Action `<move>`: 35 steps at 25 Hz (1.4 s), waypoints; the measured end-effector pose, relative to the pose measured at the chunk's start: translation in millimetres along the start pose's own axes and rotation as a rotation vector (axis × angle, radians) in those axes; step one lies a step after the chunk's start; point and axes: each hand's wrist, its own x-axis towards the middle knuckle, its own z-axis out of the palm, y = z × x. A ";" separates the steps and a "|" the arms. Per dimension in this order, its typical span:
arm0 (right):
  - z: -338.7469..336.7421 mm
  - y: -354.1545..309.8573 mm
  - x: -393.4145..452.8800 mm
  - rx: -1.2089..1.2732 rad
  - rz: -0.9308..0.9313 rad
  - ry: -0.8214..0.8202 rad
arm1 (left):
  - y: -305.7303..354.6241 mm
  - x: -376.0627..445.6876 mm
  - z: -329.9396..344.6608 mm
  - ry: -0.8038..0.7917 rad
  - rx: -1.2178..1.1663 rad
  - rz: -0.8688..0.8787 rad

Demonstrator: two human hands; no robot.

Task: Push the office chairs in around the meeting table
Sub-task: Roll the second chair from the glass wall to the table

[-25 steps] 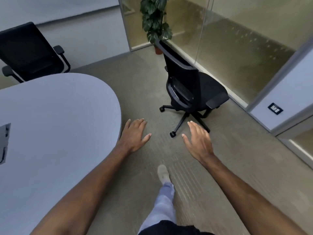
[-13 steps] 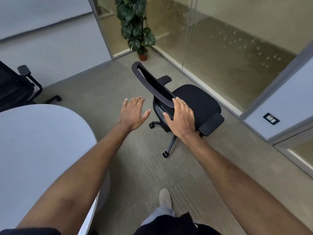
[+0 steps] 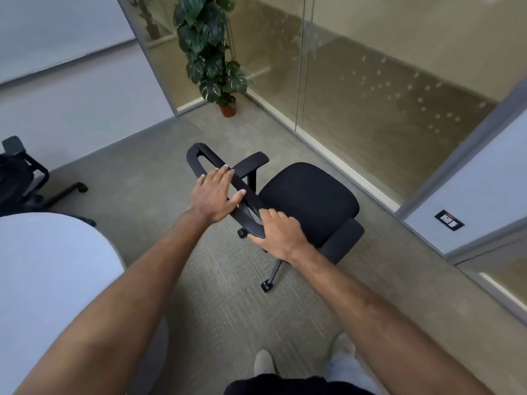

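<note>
A black office chair stands on the carpet in front of me, its seat facing away toward the glass wall, well clear of the table. My left hand lies flat on the top rail of its backrest, fingers spread. My right hand grips the nearer end of that same rail, fingers curled over it. The white rounded meeting table fills the lower left. A second black chair sits at the far left edge, partly cut off, beside the table's far end.
A glass partition runs along the right, close behind the chair. A potted plant stands in the far corner. A wall socket sits low on the right wall. My feet are on open carpet between table and chair.
I have stepped closer to the chair. My left hand has come down onto the backrest rail, and my right hand has slid to its near end and closed on it.
</note>
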 end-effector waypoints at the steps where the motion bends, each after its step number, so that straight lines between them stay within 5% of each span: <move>1: -1.6 9.1 -4.6 -0.027 -0.044 0.003 | 5.4 5.4 1.4 -0.018 0.005 -0.017; 12: -40.3 201.1 -63.0 0.052 -0.338 -0.140 | 86.0 13.2 42.4 -0.166 0.000 -0.073; 19: -78.0 294.5 -50.7 0.034 -0.250 -0.342 | 139.0 -14.5 28.5 -0.156 0.017 -0.084; 28: -67.2 298.1 -18.9 0.073 -0.112 0.174 | 175.9 -36.6 49.5 -0.170 0.095 0.156; 35: -64.5 313.4 -7.9 0.014 -0.159 0.228 | 186.2 -19.9 54.2 -0.108 0.078 0.053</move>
